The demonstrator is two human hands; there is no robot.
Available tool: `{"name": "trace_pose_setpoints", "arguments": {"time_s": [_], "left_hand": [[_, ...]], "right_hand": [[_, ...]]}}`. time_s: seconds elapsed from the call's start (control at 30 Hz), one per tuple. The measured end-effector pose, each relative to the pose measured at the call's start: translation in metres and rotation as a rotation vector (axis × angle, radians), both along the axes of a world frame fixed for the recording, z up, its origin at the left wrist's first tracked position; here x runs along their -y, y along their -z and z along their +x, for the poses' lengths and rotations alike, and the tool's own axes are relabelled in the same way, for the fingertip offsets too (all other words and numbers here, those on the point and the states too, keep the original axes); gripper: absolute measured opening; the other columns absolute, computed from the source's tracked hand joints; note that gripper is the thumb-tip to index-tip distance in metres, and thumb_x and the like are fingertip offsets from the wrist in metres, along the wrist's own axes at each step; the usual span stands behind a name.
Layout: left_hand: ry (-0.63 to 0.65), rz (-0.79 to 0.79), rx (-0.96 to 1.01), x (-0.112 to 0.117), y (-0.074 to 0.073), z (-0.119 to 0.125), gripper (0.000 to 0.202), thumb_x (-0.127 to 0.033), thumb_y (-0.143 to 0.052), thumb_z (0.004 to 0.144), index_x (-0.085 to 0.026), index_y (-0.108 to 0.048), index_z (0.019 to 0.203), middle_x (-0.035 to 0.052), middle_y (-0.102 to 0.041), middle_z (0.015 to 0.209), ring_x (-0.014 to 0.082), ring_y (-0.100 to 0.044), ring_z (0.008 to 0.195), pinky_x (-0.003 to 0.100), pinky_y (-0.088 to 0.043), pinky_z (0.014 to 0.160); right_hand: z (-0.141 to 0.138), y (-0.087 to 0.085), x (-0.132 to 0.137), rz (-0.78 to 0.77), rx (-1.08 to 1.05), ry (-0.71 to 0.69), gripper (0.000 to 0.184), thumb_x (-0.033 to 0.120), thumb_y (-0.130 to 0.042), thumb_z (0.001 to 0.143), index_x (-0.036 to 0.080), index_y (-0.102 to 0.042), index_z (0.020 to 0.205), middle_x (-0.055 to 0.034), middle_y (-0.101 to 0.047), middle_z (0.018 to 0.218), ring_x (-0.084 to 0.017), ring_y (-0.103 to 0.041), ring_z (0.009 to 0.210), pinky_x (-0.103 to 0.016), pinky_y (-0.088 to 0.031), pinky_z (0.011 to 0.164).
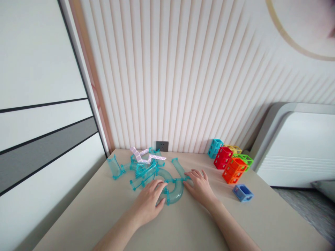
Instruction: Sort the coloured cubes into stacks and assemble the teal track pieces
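As two bare hands work over a table (167, 230), a clear teal track piece (113, 168) stands near its back left corner. Beside it, a heap of teal tracks (143, 177) lies under a pale lilac zigzag strip (146, 158), short of the back edge. The left hand (151, 197) is half open, fingertips at the end of a curved track (178, 196) around the table's middle; whether it grips cannot be told. A straight track (178, 168) reaches toward the back edge. The right hand (199, 185), fingers loosely bent, touches the joint (180, 179) between them; a pinch cannot be confirmed. Cyan, red, orange, yellow and green lattice blocks (233, 170) cluster toward the back right corner, a blue block (243, 193) nearer the right edge.
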State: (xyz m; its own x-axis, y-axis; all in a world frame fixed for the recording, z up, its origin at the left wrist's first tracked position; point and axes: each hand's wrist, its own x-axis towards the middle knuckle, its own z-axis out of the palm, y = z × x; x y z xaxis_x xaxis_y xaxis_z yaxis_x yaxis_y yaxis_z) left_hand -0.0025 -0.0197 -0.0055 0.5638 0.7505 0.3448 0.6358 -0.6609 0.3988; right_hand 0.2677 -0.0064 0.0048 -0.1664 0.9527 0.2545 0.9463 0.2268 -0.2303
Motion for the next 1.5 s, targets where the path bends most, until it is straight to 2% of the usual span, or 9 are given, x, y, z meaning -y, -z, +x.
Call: {"name": "trace_pose_setpoints", "arguments": {"time_s": [0.1,0.33,0.6,0.87,1.03,1.2,1.3,1.4,1.5], "left_hand": [[0.006,-0.013,-0.037,-0.001,0.005,-0.001,0.066,-0.017,-0.057,0.087,-0.029,-0.036,0.149,0.0090,-0.052,0.145,0.0270,-0.050,0.134,0.047,-0.045,0.111],[0.041,-0.071,-0.113,0.001,0.000,-0.001,0.052,-0.010,-0.054,0.086,-0.029,-0.056,0.135,0.0052,-0.052,0.146,0.0254,-0.050,0.135,0.047,-0.043,0.114],[0.062,-0.048,-0.122,-0.004,0.003,-0.002,0.053,-0.002,-0.044,0.087,-0.027,-0.056,0.132,0.0068,-0.053,0.144,0.0235,-0.051,0.133,0.043,-0.044,0.113],[0.073,-0.047,-0.154,-0.003,0.003,-0.003,0.057,0.000,-0.042,0.085,-0.027,-0.054,0.134,0.0076,-0.050,0.146,0.0245,-0.050,0.135,0.043,-0.045,0.112],[0.076,-0.063,-0.170,-0.002,-0.003,-0.003,0.057,0.002,-0.040,0.084,-0.026,-0.057,0.130,0.0075,-0.051,0.146,0.0239,-0.050,0.135,0.043,-0.044,0.113],[0.097,-0.048,-0.167,-0.004,-0.003,-0.004,0.060,0.004,-0.041,0.082,-0.026,-0.058,0.131,0.0071,-0.054,0.145,0.0234,-0.051,0.135,0.042,-0.045,0.112],[0.095,-0.023,-0.153,-0.003,-0.004,-0.004,0.053,-0.001,-0.043,0.087,-0.027,-0.059,0.130,0.0062,-0.056,0.142,0.0227,-0.055,0.131,0.041,-0.047,0.110],[0.079,0.054,-0.095,-0.001,-0.010,-0.003,0.042,-0.015,-0.050,0.093,-0.029,-0.058,0.132,0.0050,-0.058,0.138,0.0230,-0.057,0.127,0.042,-0.049,0.109],[-0.034,0.180,-0.013,-0.005,-0.017,-0.007,0.036,-0.021,-0.051,0.095,-0.026,-0.059,0.129,0.0069,-0.061,0.132,0.0239,-0.057,0.124,0.042,-0.049,0.108]], "right_hand": [[0.001,0.000,0.000,0.009,0.005,-0.005,0.024,0.029,-0.058,0.094,0.028,-0.069,0.116,-0.0092,-0.072,0.117,-0.031,-0.058,0.124,-0.062,-0.023,0.114],[0.005,0.004,-0.003,0.055,-0.042,-0.048,0.022,0.027,-0.055,0.095,0.029,-0.069,0.112,-0.0076,-0.072,0.117,-0.030,-0.059,0.122,-0.064,-0.023,0.113],[0.008,0.010,-0.007,0.063,-0.067,-0.089,0.021,0.027,-0.050,0.098,0.030,-0.068,0.108,-0.0064,-0.071,0.116,-0.026,-0.065,0.112,-0.066,-0.025,0.112],[0.001,0.006,-0.003,0.099,-0.109,-0.083,0.016,0.023,-0.053,0.091,0.027,-0.063,0.103,-0.0056,-0.070,0.116,-0.023,-0.067,0.109,-0.064,-0.025,0.114],[0.003,0.009,-0.006,0.173,-0.156,-0.050,0.017,0.018,-0.051,0.087,0.025,-0.060,0.100,-0.0060,-0.071,0.112,-0.024,-0.068,0.105,-0.059,-0.034,0.110],[0.007,0.010,-0.010,0.277,-0.276,-0.004,0.017,0.019,-0.051,0.086,0.023,-0.060,0.100,-0.0084,-0.070,0.108,-0.026,-0.067,0.102,-0.045,-0.050,0.094],[0.007,0.011,-0.010,0.352,-0.368,0.022,0.018,0.021,-0.050,0.088,0.023,-0.060,0.103,-0.0089,-0.069,0.109,-0.025,-0.067,0.102,-0.041,-0.052,0.092],[0.005,0.010,-0.009,0.404,-0.417,0.035,0.019,0.023,-0.050,0.089,0.023,-0.060,0.105,-0.0092,-0.067,0.115,-0.025,-0.066,0.104,-0.040,-0.052,0.094],[0.004,0.009,-0.008,0.429,-0.445,0.028,0.018,0.024,-0.051,0.089,0.023,-0.061,0.105,-0.0092,-0.067,0.115,-0.025,-0.066,0.104,-0.040,-0.053,0.093]]}}
